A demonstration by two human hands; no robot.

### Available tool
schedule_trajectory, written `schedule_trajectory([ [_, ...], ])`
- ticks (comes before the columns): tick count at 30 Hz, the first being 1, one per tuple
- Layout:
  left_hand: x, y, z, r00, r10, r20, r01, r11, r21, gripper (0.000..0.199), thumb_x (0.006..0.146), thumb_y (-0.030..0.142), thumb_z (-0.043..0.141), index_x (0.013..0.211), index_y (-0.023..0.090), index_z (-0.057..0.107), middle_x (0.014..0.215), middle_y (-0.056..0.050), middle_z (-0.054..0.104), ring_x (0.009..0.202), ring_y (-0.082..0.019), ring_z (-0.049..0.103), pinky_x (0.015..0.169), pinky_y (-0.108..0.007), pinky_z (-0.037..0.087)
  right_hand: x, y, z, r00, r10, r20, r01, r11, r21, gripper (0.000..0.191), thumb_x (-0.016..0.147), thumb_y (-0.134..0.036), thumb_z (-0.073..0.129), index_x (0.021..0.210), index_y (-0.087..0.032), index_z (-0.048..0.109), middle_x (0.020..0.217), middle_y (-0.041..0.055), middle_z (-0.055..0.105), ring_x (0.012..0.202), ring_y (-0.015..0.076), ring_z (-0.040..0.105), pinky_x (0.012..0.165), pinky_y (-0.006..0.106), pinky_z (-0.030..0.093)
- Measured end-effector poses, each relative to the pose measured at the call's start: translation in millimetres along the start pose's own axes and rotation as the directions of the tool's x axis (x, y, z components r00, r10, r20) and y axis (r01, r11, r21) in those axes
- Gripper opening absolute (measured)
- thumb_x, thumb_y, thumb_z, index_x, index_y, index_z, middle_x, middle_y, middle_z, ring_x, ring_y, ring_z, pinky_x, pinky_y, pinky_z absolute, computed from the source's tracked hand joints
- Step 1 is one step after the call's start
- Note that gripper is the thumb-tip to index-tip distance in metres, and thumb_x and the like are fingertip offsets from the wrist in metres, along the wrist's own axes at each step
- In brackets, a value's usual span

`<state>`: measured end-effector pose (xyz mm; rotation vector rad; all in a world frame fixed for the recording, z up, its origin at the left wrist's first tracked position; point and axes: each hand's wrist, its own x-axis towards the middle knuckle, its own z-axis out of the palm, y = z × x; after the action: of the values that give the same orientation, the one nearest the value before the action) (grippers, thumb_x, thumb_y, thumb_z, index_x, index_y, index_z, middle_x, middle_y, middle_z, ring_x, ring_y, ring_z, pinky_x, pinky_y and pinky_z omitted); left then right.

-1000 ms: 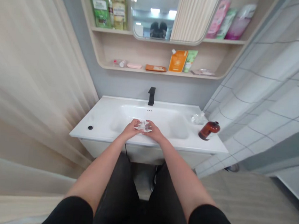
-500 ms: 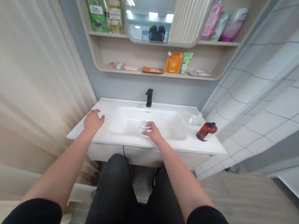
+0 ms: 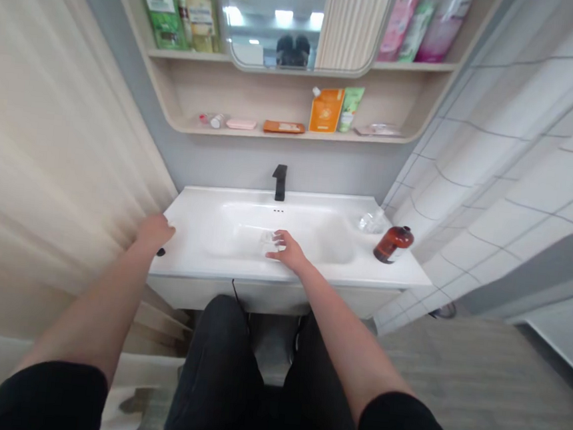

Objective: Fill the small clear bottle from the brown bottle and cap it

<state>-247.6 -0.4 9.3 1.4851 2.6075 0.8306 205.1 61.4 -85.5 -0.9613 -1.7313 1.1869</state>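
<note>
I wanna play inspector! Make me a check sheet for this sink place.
Surface: white counter with built-in basin; wetness can't be told.
Job's things: small clear item over the basin; small black piece at left.
Clutter: brown bottle and clear crinkly item, right end.
Hands: right hand holds the clear item; left hand beside the black piece, grip unclear.
Cables: thin black cord below the counter's front.
Surroundings: curtain left, tiles right.
</note>
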Motion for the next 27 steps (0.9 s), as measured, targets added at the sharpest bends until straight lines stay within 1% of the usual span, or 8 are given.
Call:
schedule_trajectory([
  [3,-28,53,8.1,0.976,0.202,0.076,-0.195,0.977,-0.088,0.027,0.077,0.04,0.08,0.097,0.024,0.071,0.1,-0.01,0.081,0.101,-0.032,0.076,0.1,-0.046,0.061,-1,-1,-1,1.0,-0.016,0.02,0.016,1.0,-0.01,0.078,0.057,-0.036,0.102,0.124,-0.032,0.061,0.119,0.0032,0.071,0.101,0.0246,0.069,0.099,0.046,0.057],
  [5,-54,95,15.7,0.902,0.405,0.15,-0.351,0.89,-0.291,0.03,0.081,0.04,0.078,0.107,0.025,0.076,0.111,-0.006,0.081,0.098,-0.026,0.076,0.098,-0.039,0.061,-2,-2,-1,0.999,-0.025,0.026,0.025,0.999,-0.026,0.079,0.058,-0.035,0.101,0.126,-0.032,0.062,0.119,0.0032,0.072,0.102,0.0246,0.068,0.1,0.045,0.056],
  [7,-79,132,22.4,0.839,0.517,0.169,-0.414,0.808,-0.419,0.031,0.086,0.039,0.076,0.113,0.025,0.08,0.117,-0.006,0.081,0.101,-0.025,0.076,0.099,-0.037,0.06,-2,-2,-1,0.999,-0.034,0.027,0.035,0.998,-0.045,0.08,0.058,-0.034,0.101,0.127,-0.032,0.063,0.117,0.0029,0.071,0.102,0.0248,0.068,0.099,0.044,0.056],
  [10,-101,167,25.8,0.759,0.623,0.191,-0.506,0.748,-0.429,0.028,0.088,0.034,0.073,0.111,0.024,0.084,0.115,-0.007,0.079,0.097,-0.026,0.074,0.095,-0.038,0.06,-3,-3,0,0.999,-0.043,0.014,0.044,0.997,-0.06,0.082,0.057,-0.032,0.101,0.13,-0.032,0.063,0.113,0.0017,0.07,0.103,0.0248,0.068,0.098,0.043,0.056],
  [12,-104,177,23.5,0.743,0.641,0.192,-0.546,0.746,-0.381,0.027,0.087,0.031,0.072,0.109,0.024,0.086,0.11,-0.007,0.079,0.091,-0.025,0.073,0.094,-0.04,0.06,-3,-2,1,0.999,-0.047,0.008,0.047,0.997,-0.059,0.084,0.057,-0.032,0.101,0.131,-0.032,0.063,0.111,0.0011,0.07,0.103,0.0246,0.067,0.097,0.042,0.056],
  [18,-97,186,10.1,0.755,0.635,0.164,-0.584,0.765,-0.272,0.028,0.084,0.027,0.071,0.108,0.023,0.086,0.107,-0.007,0.078,0.094,-0.027,0.073,0.1,-0.041,0.058,-1,0,2,0.999,-0.045,0.022,0.045,0.998,-0.032,0.085,0.055,-0.029,0.101,0.132,-0.032,0.064,0.113,0.0016,0.069,0.103,0.0246,0.066,0.095,0.041,0.057],
  [25,-102,209,27.2,0.628,0.71,0.318,-0.654,0.703,-0.279,0.036,0.079,0.021,0.075,0.114,0.025,0.086,0.107,-0.007,0.081,0.096,-0.029,0.074,0.1,-0.041,0.058,-4,-6,2,0.995,-0.094,0.041,0.092,0.995,0.034,0.086,0.057,-0.042,0.103,0.134,-0.032,0.066,0.114,0.0035,0.068,0.103,0.0252,0.066,0.095,0.041,0.057],
  [27,-106,212,40.4,0.628,0.701,0.338,-0.634,0.713,-0.3,0.037,0.079,0.021,0.076,0.116,0.025,0.085,0.104,-0.006,0.082,0.094,-0.029,0.075,0.098,-0.041,0.058,-5,-7,2,0.994,-0.09,0.054,0.087,0.994,0.068,0.085,0.057,-0.044,0.102,0.133,-0.032,0.066,0.114,0.0036,0.068,0.102,0.0249,0.066,0.092,0.04,0.058],
])
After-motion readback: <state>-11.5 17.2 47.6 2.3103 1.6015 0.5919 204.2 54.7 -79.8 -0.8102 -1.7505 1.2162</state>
